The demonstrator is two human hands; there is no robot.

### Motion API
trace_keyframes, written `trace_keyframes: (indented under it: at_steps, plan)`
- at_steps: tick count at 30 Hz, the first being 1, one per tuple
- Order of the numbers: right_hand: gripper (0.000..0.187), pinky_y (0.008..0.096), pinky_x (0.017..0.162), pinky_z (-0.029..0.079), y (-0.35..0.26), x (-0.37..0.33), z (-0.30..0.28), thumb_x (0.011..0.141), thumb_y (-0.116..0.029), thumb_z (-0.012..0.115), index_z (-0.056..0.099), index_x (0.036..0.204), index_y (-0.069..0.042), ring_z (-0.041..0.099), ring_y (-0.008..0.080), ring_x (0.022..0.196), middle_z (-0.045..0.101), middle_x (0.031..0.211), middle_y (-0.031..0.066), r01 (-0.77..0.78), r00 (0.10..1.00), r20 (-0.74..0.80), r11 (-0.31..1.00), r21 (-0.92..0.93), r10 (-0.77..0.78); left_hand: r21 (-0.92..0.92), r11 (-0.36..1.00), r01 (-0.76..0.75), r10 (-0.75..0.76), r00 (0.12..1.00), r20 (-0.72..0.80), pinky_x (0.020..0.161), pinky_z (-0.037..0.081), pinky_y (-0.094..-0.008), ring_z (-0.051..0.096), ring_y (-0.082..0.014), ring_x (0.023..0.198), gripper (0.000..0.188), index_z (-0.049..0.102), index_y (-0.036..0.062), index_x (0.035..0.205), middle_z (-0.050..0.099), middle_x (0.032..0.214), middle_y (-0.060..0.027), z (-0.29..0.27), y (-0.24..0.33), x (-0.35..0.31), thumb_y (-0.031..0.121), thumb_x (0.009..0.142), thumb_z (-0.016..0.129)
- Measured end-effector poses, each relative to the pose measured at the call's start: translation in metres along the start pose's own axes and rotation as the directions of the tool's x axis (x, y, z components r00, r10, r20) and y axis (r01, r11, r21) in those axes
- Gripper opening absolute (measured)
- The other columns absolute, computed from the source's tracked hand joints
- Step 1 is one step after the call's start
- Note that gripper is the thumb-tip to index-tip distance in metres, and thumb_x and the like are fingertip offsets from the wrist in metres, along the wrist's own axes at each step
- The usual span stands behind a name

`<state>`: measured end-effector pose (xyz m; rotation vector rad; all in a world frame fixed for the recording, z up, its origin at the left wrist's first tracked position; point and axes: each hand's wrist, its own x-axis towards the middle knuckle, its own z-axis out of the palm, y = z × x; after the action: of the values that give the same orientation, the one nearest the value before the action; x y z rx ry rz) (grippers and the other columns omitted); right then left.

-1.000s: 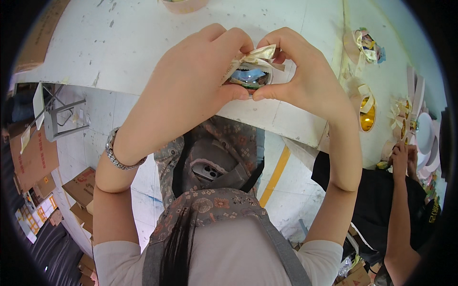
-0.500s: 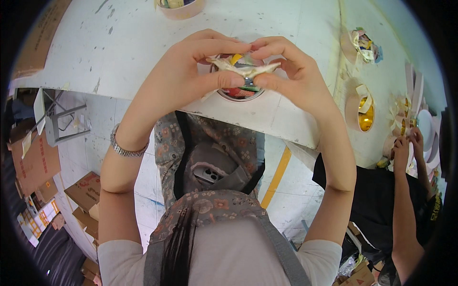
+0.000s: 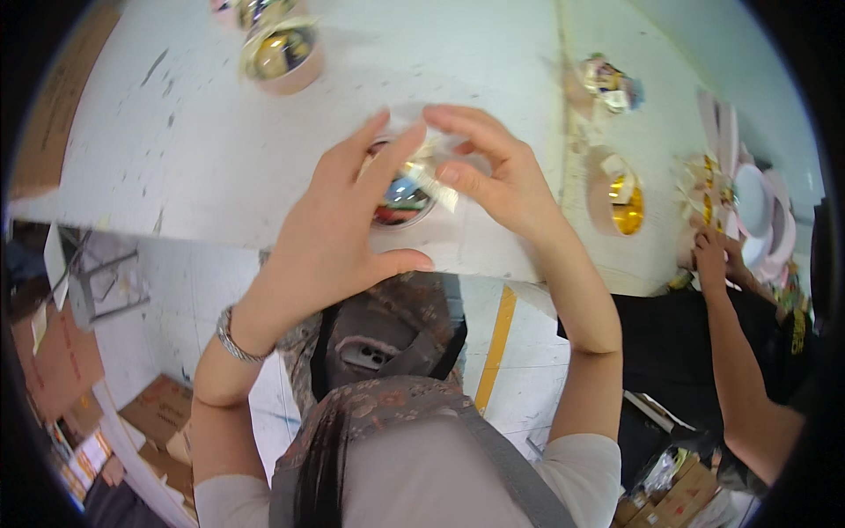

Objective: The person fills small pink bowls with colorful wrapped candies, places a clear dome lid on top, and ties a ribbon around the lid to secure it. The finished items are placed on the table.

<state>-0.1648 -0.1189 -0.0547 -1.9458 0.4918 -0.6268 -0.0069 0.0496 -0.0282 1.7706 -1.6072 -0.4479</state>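
One round, filled tub (image 3: 410, 223) is sitting near the worktop's (image 3: 202, 194) near edge. The left hand (image 3: 348, 207) is hovering wide at its left; the right hand (image 3: 497, 172) is hovering loosely curved beside its pale ribbon (image 3: 443, 190), contact I cannot tell. A finger catching in this ribbon could be loosening it.

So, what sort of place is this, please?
Probably a packing workshop: cardboard boxes are at the left, round ribboned tubs sit on a white table, and another person's hands show at the right.
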Motion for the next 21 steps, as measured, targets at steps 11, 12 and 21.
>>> trace_keyframes:
  at_steps: [11,12,21]
  plan:
    - [0.067,0.0401,0.092,0.050,0.023,0.041,-0.144,0.063,-0.045,0.078,0.065,0.117,-0.007,0.061,0.0351,0.108,0.055,0.125,0.0192,-0.507,0.862,-0.437,0.469,-0.723,0.258,0.404,0.892,0.203,0.029,0.867,-0.498,0.103,0.037,-0.0428,0.041,-0.0385,0.124,0.082,0.033,0.0064,0.148,0.040,0.141,-0.0238,0.008,-0.056,0.088,0.016,0.079,0.076]
    - [0.065,0.0395,0.089,0.052,0.017,0.041,-0.134,0.062,-0.043,0.079,0.065,0.116,-0.009,0.062,0.0331,0.104,0.056,0.121,0.0181,-0.507,0.862,-0.420,0.474,-0.720,0.285,0.592,0.781,0.199,0.216,0.803,-0.556,0.107,0.033,-0.0465,0.039,-0.0399,0.127,0.088,0.032,0.0058,0.149,0.034,0.145,-0.0242,0.007,-0.051,0.091,0.017,0.076,0.080]
    - [0.087,0.0459,0.084,0.053,-0.030,0.005,-0.008,0.073,-0.027,0.074,0.031,0.144,0.001,0.060,0.0468,0.099,0.029,0.143,0.0362,-0.102,0.993,-0.106,0.750,-0.654,0.043,-0.573,0.819,0.004,0.027,0.999,0.046,0.114,0.031,-0.0429,0.033,-0.0310,0.139,0.121,0.010,0.0066,0.154,0.028,0.152,-0.0165,0.067,-0.001,0.092,0.015,0.063,0.089]
